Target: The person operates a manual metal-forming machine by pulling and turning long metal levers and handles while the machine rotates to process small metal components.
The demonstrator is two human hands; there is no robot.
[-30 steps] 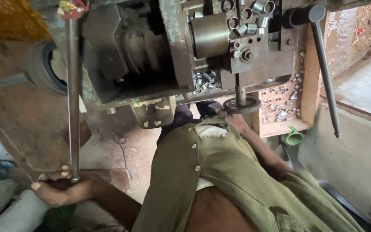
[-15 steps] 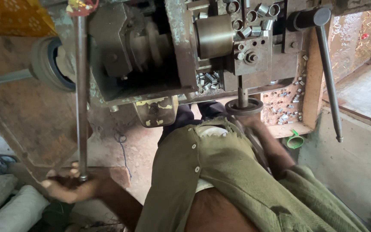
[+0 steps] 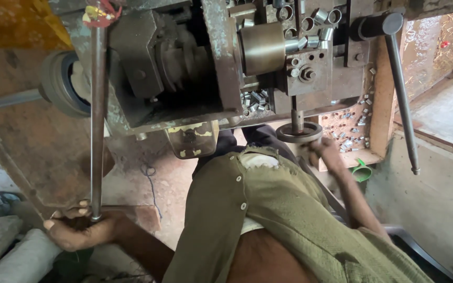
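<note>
Fingers of the left hand [image 3: 77, 230] curled shut around the lower end of a long lever rod [image 3: 97, 120], which ran upright toward the machine [image 3: 195, 63]. Below that machine, the right hand [image 3: 327, 152] gripped the handwheel [image 3: 299, 133].

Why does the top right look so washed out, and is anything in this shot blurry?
Head view: daylight floods the ground at upper right, bleaching it, while the machine sits in dim shade. The right hand at the handwheel is smeared by motion blur; the left hand on the long lever is sharper. The wide lens makes straight edges lean.
</note>
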